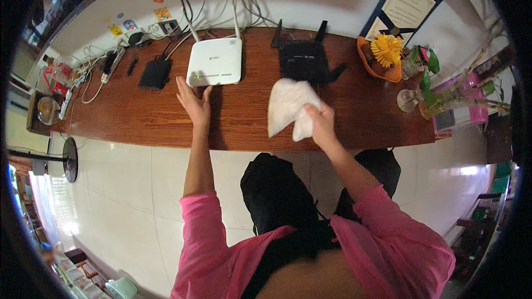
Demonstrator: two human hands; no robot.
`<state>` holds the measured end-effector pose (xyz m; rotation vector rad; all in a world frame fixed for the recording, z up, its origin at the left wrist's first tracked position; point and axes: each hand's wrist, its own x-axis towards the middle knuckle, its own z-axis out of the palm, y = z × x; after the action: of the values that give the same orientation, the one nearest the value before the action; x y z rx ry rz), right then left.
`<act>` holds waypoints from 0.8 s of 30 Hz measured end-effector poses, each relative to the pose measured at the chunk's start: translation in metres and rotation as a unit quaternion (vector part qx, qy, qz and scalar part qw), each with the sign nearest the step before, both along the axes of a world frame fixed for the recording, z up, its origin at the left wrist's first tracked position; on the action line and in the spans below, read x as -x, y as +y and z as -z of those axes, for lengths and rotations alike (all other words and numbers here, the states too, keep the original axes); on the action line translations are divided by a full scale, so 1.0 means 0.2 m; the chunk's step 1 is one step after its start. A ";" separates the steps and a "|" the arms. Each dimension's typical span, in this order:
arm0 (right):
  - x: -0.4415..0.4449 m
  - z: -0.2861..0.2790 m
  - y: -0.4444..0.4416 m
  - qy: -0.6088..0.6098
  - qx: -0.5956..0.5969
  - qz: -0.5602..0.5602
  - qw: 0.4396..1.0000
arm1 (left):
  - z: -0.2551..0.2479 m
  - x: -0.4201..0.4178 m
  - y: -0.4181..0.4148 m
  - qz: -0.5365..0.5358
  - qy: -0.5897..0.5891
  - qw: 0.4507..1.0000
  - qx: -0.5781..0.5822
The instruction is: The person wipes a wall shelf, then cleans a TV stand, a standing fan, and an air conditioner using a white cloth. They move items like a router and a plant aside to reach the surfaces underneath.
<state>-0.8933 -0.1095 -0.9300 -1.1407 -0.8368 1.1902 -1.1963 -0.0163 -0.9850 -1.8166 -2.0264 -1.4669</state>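
Note:
My right hand point(321, 123) grips a white fluffy cloth point(286, 104), which hangs from the fingers over the front half of a brown wooden table point(245, 124). Just behind the cloth lies a black router point(304, 60) with its antennas raised. My left hand point(194, 101) holds nothing, its fingers spread at the front edge of a white router point(216, 60) with green lights lit; whether it touches the router I cannot tell. Left of that router sits a flat black box point(155, 74) with cables behind it.
At the left are a power strip point(112, 64) with tangled cables and a round clear container point(48, 110). An orange dish point(380, 66) with a yellow flower point(386, 50), a glass vase point(407, 99) and a framed certificate point(405, 4) stand at the right.

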 end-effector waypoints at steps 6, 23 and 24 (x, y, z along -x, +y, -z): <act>-0.15 -0.14 0.55 -0.124 -0.099 0.100 0.982 | -0.18 -0.69 -0.12 0.215 0.000 0.977 -0.013; -0.21 0.13 0.73 -0.704 -0.092 -0.050 0.703 | 0.10 -1.05 0.03 0.182 -0.068 0.967 0.163; -0.20 0.10 0.65 -0.694 -0.095 -0.043 0.712 | 0.11 -1.05 0.03 0.172 -0.065 0.972 0.148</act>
<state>-0.8537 0.0205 -0.9503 -1.7704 -2.0800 0.0437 -0.9860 -0.0095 -1.0068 -2.3506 -2.1766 -1.4558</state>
